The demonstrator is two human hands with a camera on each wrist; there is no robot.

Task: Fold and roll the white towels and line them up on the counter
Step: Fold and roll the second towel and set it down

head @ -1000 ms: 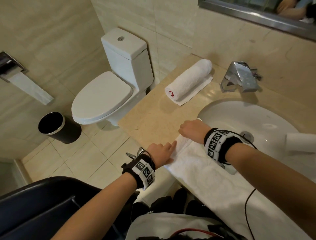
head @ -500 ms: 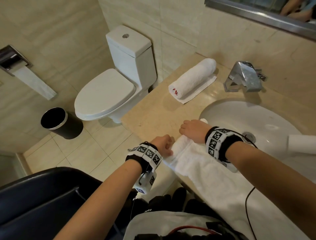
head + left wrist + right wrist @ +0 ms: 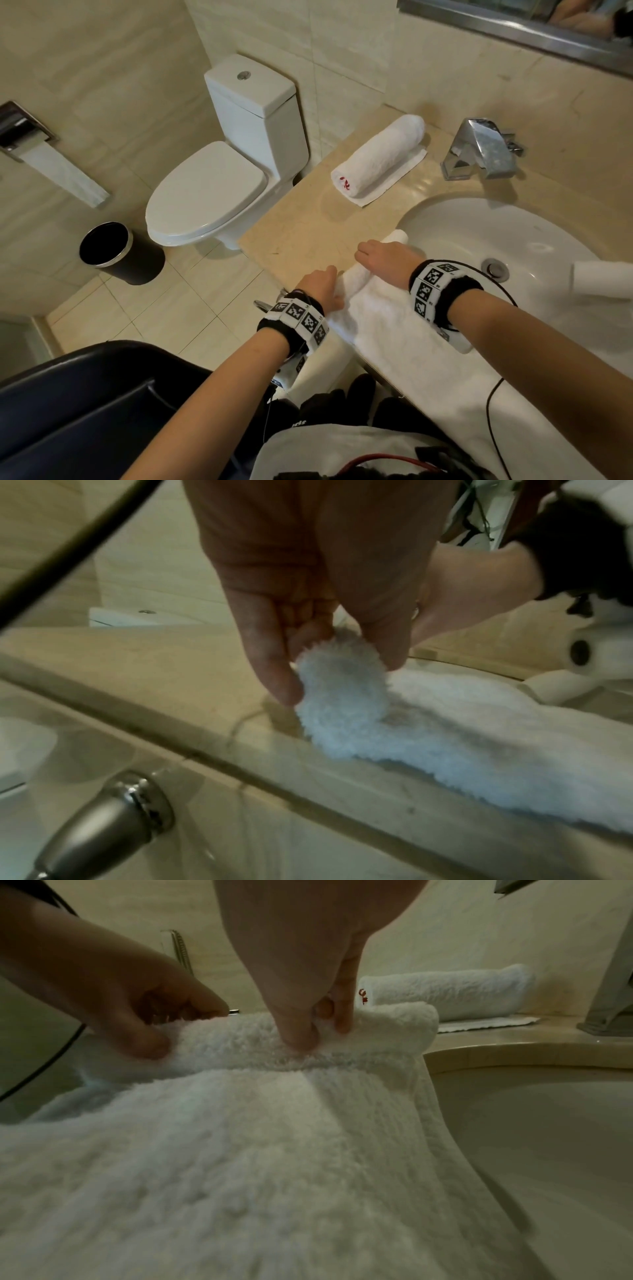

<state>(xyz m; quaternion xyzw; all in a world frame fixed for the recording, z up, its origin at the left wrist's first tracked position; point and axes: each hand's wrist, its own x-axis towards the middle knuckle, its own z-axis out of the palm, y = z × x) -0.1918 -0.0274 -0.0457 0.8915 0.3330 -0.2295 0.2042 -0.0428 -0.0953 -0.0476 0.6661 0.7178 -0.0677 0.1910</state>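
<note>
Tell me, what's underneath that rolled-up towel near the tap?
A flat white strip sticks out from under the rolled towel, lying on the counter. Whether it is the towel's own loose end is hidden by the roll.

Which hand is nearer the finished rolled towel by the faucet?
Right. The right hand grips the far part of the half-rolled towel, closer to the finished roll. The left hand grips the roll's near end at the counter edge, farther away.

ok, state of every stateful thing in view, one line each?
towel being rolled: roll started at far end, rest flat
finished towel: fully rolled, on counter
left hand: grips roll's end
right hand: pinches roll
toilet lid: closed
faucet: no water running
</note>
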